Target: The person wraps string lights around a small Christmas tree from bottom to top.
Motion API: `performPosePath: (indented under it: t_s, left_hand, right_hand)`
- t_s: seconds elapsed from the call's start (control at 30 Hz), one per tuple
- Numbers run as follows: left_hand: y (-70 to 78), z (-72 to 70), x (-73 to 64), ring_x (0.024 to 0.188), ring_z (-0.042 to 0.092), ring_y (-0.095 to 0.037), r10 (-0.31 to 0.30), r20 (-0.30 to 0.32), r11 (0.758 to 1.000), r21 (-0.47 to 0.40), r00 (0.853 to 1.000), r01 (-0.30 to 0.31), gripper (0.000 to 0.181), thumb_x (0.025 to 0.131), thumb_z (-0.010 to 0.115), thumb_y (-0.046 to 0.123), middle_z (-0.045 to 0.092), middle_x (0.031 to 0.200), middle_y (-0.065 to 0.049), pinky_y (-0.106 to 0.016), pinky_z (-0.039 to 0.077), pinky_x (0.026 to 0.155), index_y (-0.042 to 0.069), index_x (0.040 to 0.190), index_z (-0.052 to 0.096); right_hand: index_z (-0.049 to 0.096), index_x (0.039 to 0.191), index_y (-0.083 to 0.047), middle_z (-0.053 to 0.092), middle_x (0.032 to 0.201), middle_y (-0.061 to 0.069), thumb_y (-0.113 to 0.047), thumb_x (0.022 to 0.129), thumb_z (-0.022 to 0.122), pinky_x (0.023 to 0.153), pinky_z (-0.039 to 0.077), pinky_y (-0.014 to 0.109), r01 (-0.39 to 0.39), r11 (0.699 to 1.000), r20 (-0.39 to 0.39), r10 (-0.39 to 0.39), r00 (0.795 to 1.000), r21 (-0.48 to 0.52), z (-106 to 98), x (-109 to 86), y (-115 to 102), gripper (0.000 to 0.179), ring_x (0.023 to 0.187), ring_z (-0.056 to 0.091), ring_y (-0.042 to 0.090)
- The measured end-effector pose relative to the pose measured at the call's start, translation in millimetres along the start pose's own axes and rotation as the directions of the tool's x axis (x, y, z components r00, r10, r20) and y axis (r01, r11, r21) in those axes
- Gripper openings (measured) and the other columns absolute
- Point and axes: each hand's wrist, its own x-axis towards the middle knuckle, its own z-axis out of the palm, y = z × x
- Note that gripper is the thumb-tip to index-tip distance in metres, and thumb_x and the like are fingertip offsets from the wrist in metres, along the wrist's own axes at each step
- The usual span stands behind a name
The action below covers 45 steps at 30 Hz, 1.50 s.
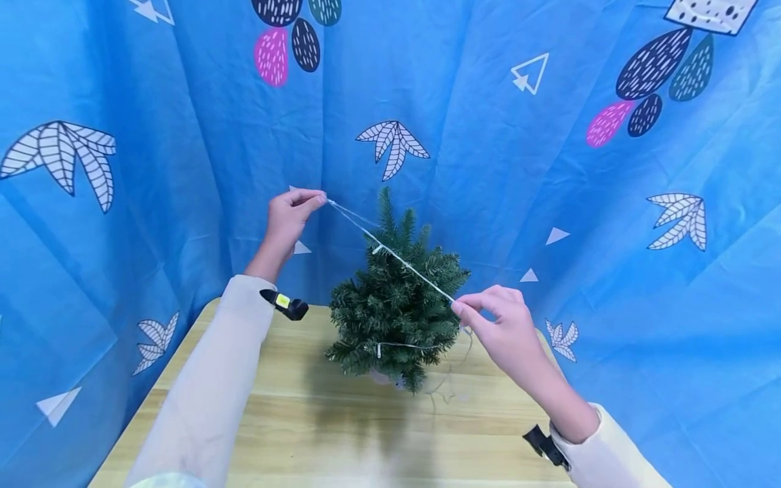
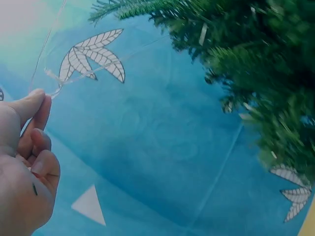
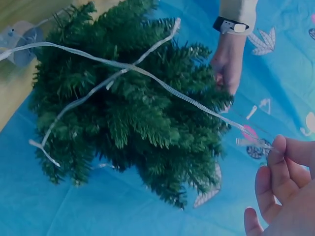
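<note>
A small green artificial Christmas tree [image 1: 396,298] stands on the table. Across its front, a thin clear string of fairy lights [image 1: 405,264] runs slanting between both hands. The left hand [image 1: 293,220], up at the left near the treetop, pinches the string between thumb and finger; the left wrist view shows the same pinch with the strand [image 2: 113,63] leading back to the branches. Lower at the right, my right hand [image 1: 503,329] pinches another part of the string. More of the strand [image 3: 93,91] lies over the branches in the right wrist view.
The wooden table [image 1: 281,420] carries the tree, and a loose loop of wire [image 1: 445,390] hangs low at its right. Behind stands a blue patterned curtain [image 1: 476,156]. A pale tree base [image 3: 24,44] shows in the right wrist view.
</note>
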Motion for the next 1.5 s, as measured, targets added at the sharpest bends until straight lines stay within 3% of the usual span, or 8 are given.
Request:
performPosePath:
  t_s: [0.37, 0.6, 0.83, 0.97, 1.1, 1.3, 1.4, 1.5]
  left_hand:
    - [-49.9, -14.6, -29.1, 0.104, 0.061, -0.017, -0.081, -0.004, 0.996, 0.040, 0.997, 0.081, 0.038, 0.094, 0.072, 0.037, 0.070, 0.111, 0.002, -0.027, 0.049, 0.081, 0.008, 0.119, 0.073]
    - [-78.2, -10.8, -41.6, 0.105, 0.062, -0.021, -0.059, -0.003, 0.989, 0.134, 0.998, 0.059, 0.033, 0.097, 0.070, 0.031, 0.071, 0.115, -0.010, -0.032, 0.051, 0.083, 0.006, 0.117, 0.074]
    - [-94.2, -3.9, -50.8, 0.094, 0.065, -0.026, -0.044, -0.046, 0.940, 0.337, 0.998, 0.056, 0.024, 0.100, 0.064, 0.022, 0.073, 0.111, -0.013, -0.030, 0.049, 0.070, 0.005, 0.113, 0.076]
    - [-99.4, -0.2, -54.9, 0.092, 0.068, -0.028, -0.005, -0.066, 0.922, 0.387, 0.998, 0.030, 0.021, 0.101, 0.064, 0.019, 0.074, 0.109, -0.014, -0.031, 0.048, 0.068, 0.005, 0.109, 0.076]
    - [-104.0, -0.1, -60.1, 0.091, 0.066, -0.025, -0.012, -0.037, 0.938, 0.347, 0.999, 0.024, 0.021, 0.101, 0.064, 0.021, 0.074, 0.109, -0.013, -0.030, 0.048, 0.068, 0.006, 0.111, 0.076]
    - [-111.7, 0.9, -65.8, 0.088, 0.058, -0.021, -0.031, 0.065, 0.968, 0.250, 0.997, 0.014, 0.023, 0.100, 0.066, 0.025, 0.072, 0.106, -0.011, -0.029, 0.046, 0.069, 0.008, 0.112, 0.075]
    - [-115.7, 2.4, -66.7, 0.089, 0.057, -0.020, -0.045, 0.088, 0.975, 0.223, 0.995, 0.024, 0.027, 0.100, 0.066, 0.028, 0.070, 0.105, -0.011, -0.031, 0.046, 0.071, 0.006, 0.114, 0.075]
    - [-118.5, 2.5, -66.2, 0.091, 0.059, -0.020, -0.066, 0.055, 0.984, 0.168, 0.996, 0.056, 0.029, 0.099, 0.067, 0.029, 0.070, 0.105, -0.011, -0.036, 0.050, 0.077, 0.006, 0.115, 0.074]
  right_hand:
    - [0.078, 0.087, -0.023, 0.064, 0.083, -0.016, -0.012, 0.089, 0.077, 0.089, 0.035, 0.033, 0.050, 0.998, 0.060, -0.048, 0.997, -0.034, 19, -20.3, -5, 0.012, 0.095, 0.051, 0.009]
    - [0.079, 0.090, -0.020, 0.061, 0.078, -0.022, -0.010, 0.087, 0.078, 0.089, 0.036, 0.028, 0.156, 0.987, 0.069, -0.153, 0.986, -0.032, 33, -31.2, -4, 0.011, 0.091, 0.052, 0.006]
    - [0.078, 0.091, -0.020, 0.059, 0.073, -0.023, -0.011, 0.086, 0.079, 0.094, 0.037, 0.031, 0.167, 0.986, 0.098, -0.164, 0.982, -0.022, 43, -33.9, -3, 0.010, 0.086, 0.055, 0.003]
    - [0.079, 0.090, -0.018, 0.060, 0.076, -0.023, -0.013, 0.086, 0.079, 0.094, 0.037, 0.032, 0.142, 0.990, 0.121, -0.139, 0.983, -0.014, 46, -36.6, -3, 0.007, 0.087, 0.055, 0.003]
    - [0.078, 0.089, -0.022, 0.060, 0.078, -0.024, -0.016, 0.089, 0.078, 0.093, 0.038, 0.034, 0.090, 0.996, 0.153, -0.087, 0.984, -0.016, 47, -39.5, -4, 0.006, 0.091, 0.054, 0.004]
    - [0.077, 0.091, -0.029, 0.060, 0.082, -0.026, -0.020, 0.091, 0.076, 0.091, 0.043, 0.038, 0.008, 1.000, 0.195, -0.004, 0.981, -0.019, 43, -44.9, -2, 0.009, 0.097, 0.050, 0.006]
    - [0.077, 0.092, -0.031, 0.061, 0.085, -0.026, -0.022, 0.092, 0.074, 0.085, 0.043, 0.033, 0.054, 0.998, 0.211, -0.057, 0.976, 0.016, 45, -48.6, -1, 0.009, 0.096, 0.050, 0.005]
    - [0.078, 0.096, -0.028, 0.064, 0.086, -0.023, -0.018, 0.092, 0.074, 0.086, 0.042, 0.030, 0.152, 0.984, 0.195, -0.167, 0.966, 0.089, 48, -51.1, -1, 0.012, 0.092, 0.053, 0.004]
